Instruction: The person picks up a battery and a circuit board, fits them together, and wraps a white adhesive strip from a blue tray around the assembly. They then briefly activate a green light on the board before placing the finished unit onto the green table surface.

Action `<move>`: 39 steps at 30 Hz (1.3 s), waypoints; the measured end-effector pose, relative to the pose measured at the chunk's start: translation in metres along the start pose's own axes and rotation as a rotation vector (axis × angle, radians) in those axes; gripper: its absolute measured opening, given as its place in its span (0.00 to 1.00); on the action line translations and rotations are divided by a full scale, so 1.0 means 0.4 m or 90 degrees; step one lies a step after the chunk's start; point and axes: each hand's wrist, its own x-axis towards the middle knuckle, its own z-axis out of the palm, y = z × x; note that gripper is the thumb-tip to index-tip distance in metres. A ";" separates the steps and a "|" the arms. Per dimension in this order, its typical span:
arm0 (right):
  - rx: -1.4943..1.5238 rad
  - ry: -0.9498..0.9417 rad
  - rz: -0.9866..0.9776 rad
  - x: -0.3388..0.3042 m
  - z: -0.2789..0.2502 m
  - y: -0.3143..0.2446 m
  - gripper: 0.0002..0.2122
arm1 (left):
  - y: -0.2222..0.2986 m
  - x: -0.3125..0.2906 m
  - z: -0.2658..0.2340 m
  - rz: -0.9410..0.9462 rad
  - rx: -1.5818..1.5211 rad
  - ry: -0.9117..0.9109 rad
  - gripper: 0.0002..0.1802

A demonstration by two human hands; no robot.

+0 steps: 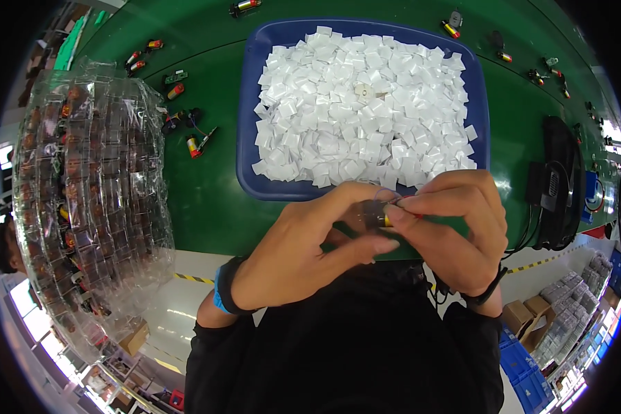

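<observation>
My left hand (300,245) reaches over the table's near edge, its thumb and fingers closed around a small dark cylinder with a yellow band (375,214). Thin wires, one of them red, come from the cylinder's right end. There my right hand (462,224) pinches with thumb and forefinger. The fingertips partly cover the cylinder, so its exact kind does not show. Just beyond both hands is a blue tray (247,131) heaped with small white square pieces (359,103).
On the left stands a stack of clear plastic blister trays (93,172) with small parts inside. Several small wired cylinders (193,145) lie on the green table (200,221). A black case (559,179) and cables are at the right. Another person (7,248) is at far left.
</observation>
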 end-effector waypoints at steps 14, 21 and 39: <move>0.302 0.005 0.289 -0.010 0.021 -0.041 0.15 | -0.039 -0.009 0.003 0.145 -0.054 0.149 0.18; 0.347 0.092 0.287 -0.016 0.052 -0.053 0.12 | -0.053 0.002 -0.004 0.279 0.094 0.156 0.20; 0.120 -0.051 0.074 -0.013 -0.011 -0.008 0.16 | 0.030 0.025 -0.032 -0.049 0.034 -0.042 0.19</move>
